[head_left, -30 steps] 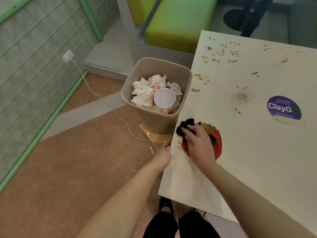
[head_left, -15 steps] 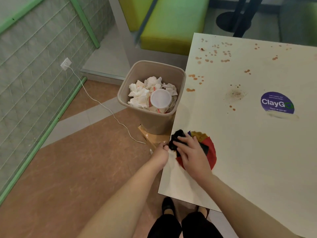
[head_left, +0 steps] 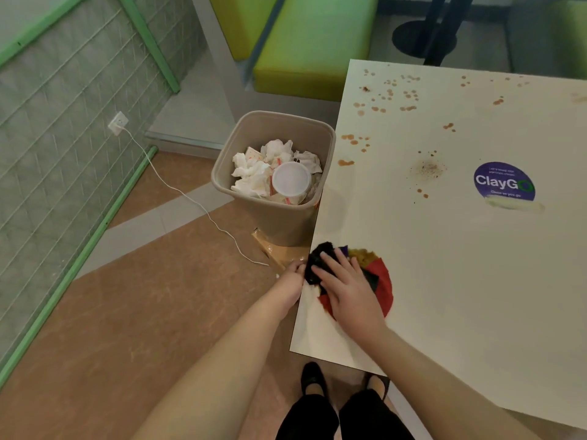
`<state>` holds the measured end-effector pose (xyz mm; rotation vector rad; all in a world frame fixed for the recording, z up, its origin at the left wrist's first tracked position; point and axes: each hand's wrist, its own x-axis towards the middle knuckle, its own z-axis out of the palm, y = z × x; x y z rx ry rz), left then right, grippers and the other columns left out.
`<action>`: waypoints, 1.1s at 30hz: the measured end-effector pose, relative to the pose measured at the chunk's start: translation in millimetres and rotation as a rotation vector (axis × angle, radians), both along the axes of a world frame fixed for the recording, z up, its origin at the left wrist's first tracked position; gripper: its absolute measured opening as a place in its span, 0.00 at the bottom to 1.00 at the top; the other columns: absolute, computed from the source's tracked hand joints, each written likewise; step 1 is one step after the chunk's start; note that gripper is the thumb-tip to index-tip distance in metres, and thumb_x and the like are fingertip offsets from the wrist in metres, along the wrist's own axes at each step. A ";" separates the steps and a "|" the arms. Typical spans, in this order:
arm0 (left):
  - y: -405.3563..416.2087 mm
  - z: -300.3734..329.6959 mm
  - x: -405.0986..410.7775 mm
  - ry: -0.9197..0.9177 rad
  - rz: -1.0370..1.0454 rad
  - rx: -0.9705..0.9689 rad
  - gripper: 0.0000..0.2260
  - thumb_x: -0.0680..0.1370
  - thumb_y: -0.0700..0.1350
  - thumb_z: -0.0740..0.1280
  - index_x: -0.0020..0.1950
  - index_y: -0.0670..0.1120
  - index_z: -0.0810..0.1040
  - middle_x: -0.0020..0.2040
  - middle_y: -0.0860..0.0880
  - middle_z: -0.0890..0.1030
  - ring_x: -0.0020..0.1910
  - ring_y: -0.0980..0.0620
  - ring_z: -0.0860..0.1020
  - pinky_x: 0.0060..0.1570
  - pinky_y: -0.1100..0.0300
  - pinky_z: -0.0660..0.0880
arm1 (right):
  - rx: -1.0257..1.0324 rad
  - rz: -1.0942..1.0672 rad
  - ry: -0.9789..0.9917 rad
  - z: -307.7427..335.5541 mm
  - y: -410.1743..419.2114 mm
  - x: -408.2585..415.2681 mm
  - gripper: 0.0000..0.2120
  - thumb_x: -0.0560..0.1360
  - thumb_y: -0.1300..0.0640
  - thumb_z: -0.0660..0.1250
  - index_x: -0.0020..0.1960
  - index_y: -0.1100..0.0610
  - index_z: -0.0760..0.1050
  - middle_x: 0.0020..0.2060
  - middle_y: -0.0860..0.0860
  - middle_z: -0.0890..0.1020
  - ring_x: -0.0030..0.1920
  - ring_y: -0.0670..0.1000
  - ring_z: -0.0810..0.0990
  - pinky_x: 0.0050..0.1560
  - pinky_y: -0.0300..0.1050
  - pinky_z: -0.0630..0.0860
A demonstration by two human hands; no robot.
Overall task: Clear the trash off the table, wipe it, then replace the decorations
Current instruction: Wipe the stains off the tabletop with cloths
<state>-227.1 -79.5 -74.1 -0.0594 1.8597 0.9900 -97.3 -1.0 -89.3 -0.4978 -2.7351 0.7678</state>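
My right hand (head_left: pixel 349 293) lies flat with straight fingers on a black crumpled wad (head_left: pixel 319 262) at the left edge of the cream table (head_left: pixel 444 281). Under the hand and the wad lies a round red and yellow-brown piece (head_left: pixel 382 287), partly hidden. My left hand (head_left: pixel 290 281) is cupped against the table edge, level with the wad, and its fingertips touch the wad. Brown splatter stains (head_left: pixel 384 96) dot the far left part of the tabletop. Another speckled stain (head_left: pixel 428 169) sits near the middle.
A beige bin (head_left: pixel 228 147) holding crumpled napkins and a white lid stands on the floor against the table's left edge. A purple ClayGo sticker (head_left: pixel 504 181) is on the tabletop. A green bench (head_left: pixel 311 42) stands behind. A white cable (head_left: pixel 190 198) crosses the floor.
My right hand has slid the black wad left across the table to the edge, where it now meets my left hand. The left hand has stayed at the edge.
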 end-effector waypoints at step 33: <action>112.3 26.0 29.0 1.125 -0.600 -0.276 0.21 0.82 0.53 0.60 0.74 0.53 0.64 0.69 0.50 0.67 0.68 0.50 0.64 0.67 0.56 0.61 | -0.035 -0.388 -0.068 7.3 132.1 59.8 0.09 0.79 0.52 0.65 0.59 0.46 0.78 0.69 0.40 0.73 0.72 0.51 0.66 0.68 0.51 0.68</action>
